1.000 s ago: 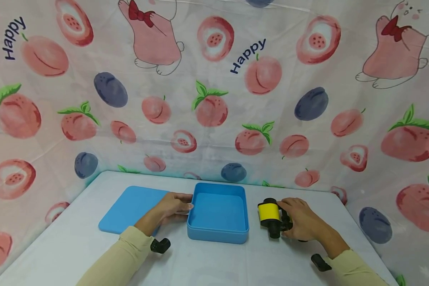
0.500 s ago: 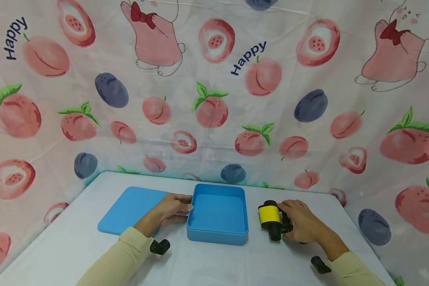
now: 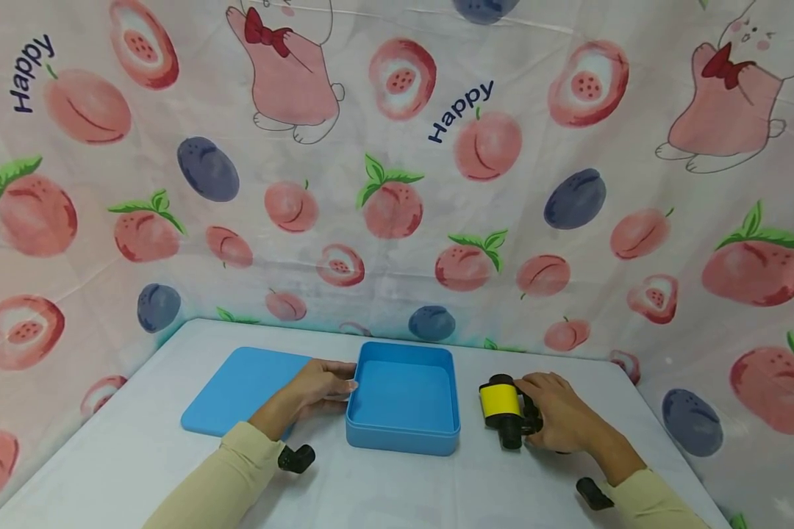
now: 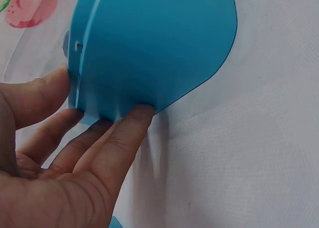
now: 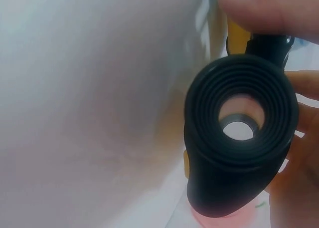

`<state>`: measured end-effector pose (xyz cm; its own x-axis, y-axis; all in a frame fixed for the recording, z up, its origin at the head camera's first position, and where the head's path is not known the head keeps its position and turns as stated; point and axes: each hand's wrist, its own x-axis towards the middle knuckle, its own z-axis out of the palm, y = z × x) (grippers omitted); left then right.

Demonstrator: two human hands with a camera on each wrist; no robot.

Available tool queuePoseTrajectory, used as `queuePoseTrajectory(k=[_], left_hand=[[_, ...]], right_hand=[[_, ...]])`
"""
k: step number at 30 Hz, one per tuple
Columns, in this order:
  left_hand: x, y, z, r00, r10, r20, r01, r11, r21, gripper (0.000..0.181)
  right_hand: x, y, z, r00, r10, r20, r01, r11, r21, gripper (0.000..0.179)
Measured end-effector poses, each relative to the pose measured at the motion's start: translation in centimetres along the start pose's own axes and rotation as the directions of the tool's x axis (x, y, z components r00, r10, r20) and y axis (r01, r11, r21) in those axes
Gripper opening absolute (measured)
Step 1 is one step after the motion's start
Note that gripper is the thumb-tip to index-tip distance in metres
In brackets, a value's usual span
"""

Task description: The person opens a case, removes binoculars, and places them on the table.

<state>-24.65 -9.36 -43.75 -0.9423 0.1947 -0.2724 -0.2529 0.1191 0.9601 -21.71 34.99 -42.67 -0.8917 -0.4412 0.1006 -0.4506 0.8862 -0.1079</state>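
Observation:
A blue square box [image 3: 405, 397] stands on the white table, its inside facing up. My left hand [image 3: 319, 388] touches the box's left wall with extended fingers. In the left wrist view, several fingertips [image 4: 144, 108] rest on the outer wall of the box [image 4: 149, 43], and the thumb is at its rim edge. My right hand [image 3: 562, 411] grips a pair of binoculars [image 3: 501, 401], yellow and black, right of the box. Seen from the right wrist, one black eyepiece [image 5: 241, 113] of the binoculars faces the camera, with thumb above and fingers behind it.
A flat blue lid [image 3: 241, 389] lies on the table [image 3: 397, 492] left of the box, partly covered by the left hand and forearm. A fruit-printed cloth [image 3: 384, 294] hangs behind the table. Black wrist devices [image 3: 296, 458] sit at both sleeves.

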Motion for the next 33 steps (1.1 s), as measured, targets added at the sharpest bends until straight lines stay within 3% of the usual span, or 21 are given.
queuePoseTrajectory(k=[25, 33], left_hand=[[0.58, 0.09, 0.64, 1.000, 0.003, 0.013, -0.003, 1.000, 0.008, 0.050], [0.54, 0.13, 0.88, 1.000, -0.002, 0.026, 0.002, 1.000, 0.002, 0.050]], right_hand=[[-0.28, 0.75, 0.35, 0.998, 0.062, 0.030, -0.062, 0.998, 0.002, 0.092], [-0.91, 0.83, 0.09, 0.996, 0.071, 0.054, -0.073, 0.997, 0.035, 0.102]])
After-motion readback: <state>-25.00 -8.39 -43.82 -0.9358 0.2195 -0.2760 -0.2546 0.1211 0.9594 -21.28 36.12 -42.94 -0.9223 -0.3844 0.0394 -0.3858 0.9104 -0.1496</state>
